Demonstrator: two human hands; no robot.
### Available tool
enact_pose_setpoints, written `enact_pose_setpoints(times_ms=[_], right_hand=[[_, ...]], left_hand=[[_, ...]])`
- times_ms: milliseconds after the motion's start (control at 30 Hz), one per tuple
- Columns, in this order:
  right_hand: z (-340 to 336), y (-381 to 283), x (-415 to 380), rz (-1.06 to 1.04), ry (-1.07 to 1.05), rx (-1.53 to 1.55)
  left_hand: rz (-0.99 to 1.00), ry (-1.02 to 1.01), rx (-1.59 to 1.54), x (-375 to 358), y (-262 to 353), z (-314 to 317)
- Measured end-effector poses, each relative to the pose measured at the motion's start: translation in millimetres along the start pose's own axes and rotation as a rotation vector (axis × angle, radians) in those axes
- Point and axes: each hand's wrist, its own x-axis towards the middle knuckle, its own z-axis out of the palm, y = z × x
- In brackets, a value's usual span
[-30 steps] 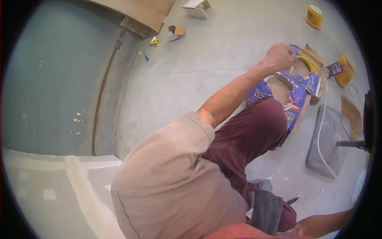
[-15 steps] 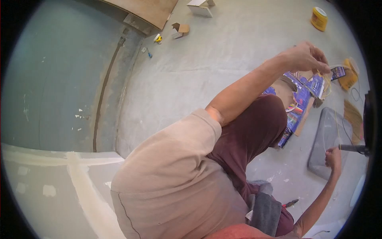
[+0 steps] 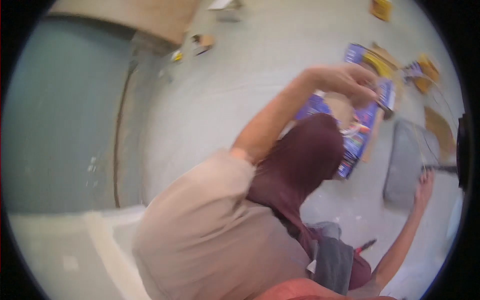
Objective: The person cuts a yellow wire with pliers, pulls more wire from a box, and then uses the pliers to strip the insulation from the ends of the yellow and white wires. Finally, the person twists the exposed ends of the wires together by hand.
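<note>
My left hand [image 3: 355,85] hangs over a torn purple-blue cardboard box [image 3: 354,150], its fingers curled together. Blur hides what is between its fingertips. Coloured wires [image 3: 356,129] lie in the box, and a yellow coil [image 3: 380,66] shows behind the hand. Over at the right, my right hand [image 3: 424,186] is closed on a thin pale wire [image 3: 419,145] that runs upward from it. That hand is near the edge of a grey flat pad [image 3: 402,165].
Pliers [image 3: 367,246] with a red handle lie near my leg. A brown fan-shaped piece [image 3: 440,132] and a yellow container [image 3: 426,75] are at the right. A yellow tub [image 3: 381,9] and a small open carton [image 3: 202,44] stand farther off. A wall [image 3: 75,125] rises on the left.
My left hand has moved down and left, away from the loop of wire it was pinching at the far end of the box. My right hand has shifted slightly upward. The view has turned and blurred.
</note>
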Motion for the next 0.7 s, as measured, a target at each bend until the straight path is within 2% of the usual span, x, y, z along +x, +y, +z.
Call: enact_pose_setpoints(times_ms=[33,67,100,133,167,200,233,300,333,400,433,500,533,600,633,700], right_hand=[[74.9,-16.0,-42.1,-0.029,0.151,-0.054],[48.9,-3.5,-37.3,-0.211,0.004,-0.423],[97.7,-17.2,-64.9,-0.116,0.105,-0.073],[133.8,-31.5,-81.8,-0.085,0.113,-0.161],[156.8,-38.7,-95.7,-0.128,-0.018,-0.031],[186.5,-50.2,-105.5,-0.12,0.001,-0.017],[198.4,-54.9,-110.2,-0.127,-0.037,0.007],[223.2,-64.5,-124.9,-0.1,-0.133,-0.062],[220.0,-70.3,-132.5,-0.1,-0.159,-0.079],[233.8,-79.7,-133.7,-0.112,-0.17,-0.186],[239.3,-82.5,-133.8,-0.123,-0.151,-0.187],[247.9,-82.8,-139.7,-0.102,-0.237,-0.336],[255.4,-83.0,-144.1,-0.116,-0.257,-0.415],[268.1,-75.3,-146.7,-0.15,-0.29,-0.521],[274.1,-74.3,-152.1,-0.155,-0.308,-0.486],[277.5,-75.3,-152.0,-0.174,-0.367,-0.426]], left_hand=[[-0.05,0.006,0.022,-0.4,1.6,-5.1],[-0.071,-0.015,-0.061,3.2,-8.0,-16.8],[-0.154,0.122,-0.026,3.9,1.4,-10.5],[-0.152,0.074,0.078,9.2,-6.7,-29.1],[-0.155,0.167,0.118,16.3,-9.7,-34.2],[-0.217,0.228,0.173,23.8,-11.0,-42.9],[-0.246,0.295,0.107,30.8,-8.8,-48.0],[-0.293,0.396,0.192,50.9,-25.5,-69.2],[-0.398,0.557,0.507,73.5,-35.0,-78.8],[-0.306,0.645,0.916,86.2,-29.9,-76.3],[-0.291,0.628,0.917,94.6,-19.4,-59.2],[0.155,0.585,1.272,115.0,-0.7,-14.0],[0.17,0.547,1.248,124.1,11.9,13.8],[0.424,0.123,1.06,140.6,31.6,70.2],[0.449,0.076,1.004,149.3,31.2,89.3],[0.38,-0.182,1.063,164.5,29.9,119.1]])
